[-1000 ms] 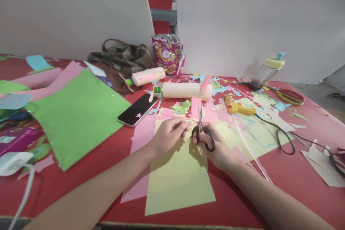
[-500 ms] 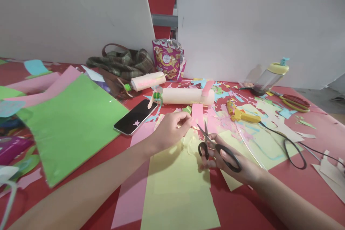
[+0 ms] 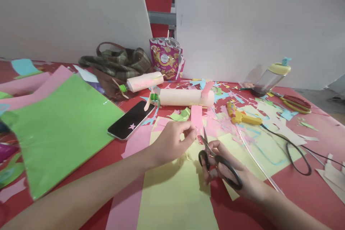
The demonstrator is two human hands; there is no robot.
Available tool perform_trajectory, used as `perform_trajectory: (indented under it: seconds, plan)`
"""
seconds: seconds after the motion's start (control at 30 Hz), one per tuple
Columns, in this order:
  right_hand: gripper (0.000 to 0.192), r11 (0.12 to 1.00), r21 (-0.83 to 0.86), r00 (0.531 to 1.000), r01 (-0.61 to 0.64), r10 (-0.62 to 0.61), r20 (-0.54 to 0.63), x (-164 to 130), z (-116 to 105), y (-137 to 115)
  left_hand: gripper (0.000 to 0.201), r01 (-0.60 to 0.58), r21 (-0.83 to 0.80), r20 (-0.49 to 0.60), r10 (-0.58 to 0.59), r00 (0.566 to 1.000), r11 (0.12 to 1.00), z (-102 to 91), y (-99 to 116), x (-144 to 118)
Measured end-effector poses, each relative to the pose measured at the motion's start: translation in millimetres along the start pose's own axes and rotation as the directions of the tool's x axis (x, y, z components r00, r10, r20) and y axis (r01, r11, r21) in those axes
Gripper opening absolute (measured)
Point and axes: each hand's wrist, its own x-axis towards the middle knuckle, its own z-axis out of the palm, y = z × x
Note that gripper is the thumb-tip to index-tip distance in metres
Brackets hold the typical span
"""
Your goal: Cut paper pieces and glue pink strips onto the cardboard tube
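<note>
A: Starting at the left — what's lying there?

B: A green sheet (image 3: 61,129) is covering the red desk (image 3: 309,190), pink paper showing behind it. Next along, a phone (image 3: 131,119) is lying face up with a small star cutout on the screen. Behind it, a plaid bag (image 3: 118,63) and a snack pouch (image 3: 166,57) are leaning against the white board.

A: And the hands?

B: The left hand (image 3: 172,143) is pinching a small yellow scrap (image 3: 192,143) between thumb and fingertips, fingers closed on it, just over the yellow sheet (image 3: 178,194). The right hand (image 3: 231,176) is gripping black scissors (image 3: 215,158), fingers through the loops, blades pointing up at the scrap and slightly parted.

A: How far along is the cutting looking?

B: I'm judging it well under way. Offcuts are littering the middle of the desk, and a paper-wrapped bottle (image 3: 185,97) is already carrying a pink strip. The scrap is looking only partly trimmed; its shape I can't tell.

A: Further right?

B: A yellow glue gun (image 3: 239,113) with its cord trailing, a water bottle (image 3: 272,75), and red-handled scissors (image 3: 292,102).
</note>
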Motion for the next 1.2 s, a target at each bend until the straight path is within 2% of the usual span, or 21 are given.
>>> perform_trajectory:
  seconds: [0.23,0.6,1.2]
  plan:
    - [0.027,0.996,-0.070,0.998,-0.048,0.045,-0.045,-3.2,1.3,3.7,0.022,-0.023,0.007,-0.015,0.023,1.000,1.000,4.3,2.8,-4.3]
    - [0.023,0.995,0.089,0.999,-0.046,0.049,-0.022,-3.5,5.7,6.9,0.022,-0.043,0.046,-0.012,0.044,0.999,0.998,8.1,1.1,-9.7]
    - [0.024,0.999,0.044,0.999,-0.025,0.027,-0.033,-3.6,4.6,8.6,0.022,-0.050,0.038,-0.018,0.050,0.999,0.998,9.9,-0.3,-10.6]
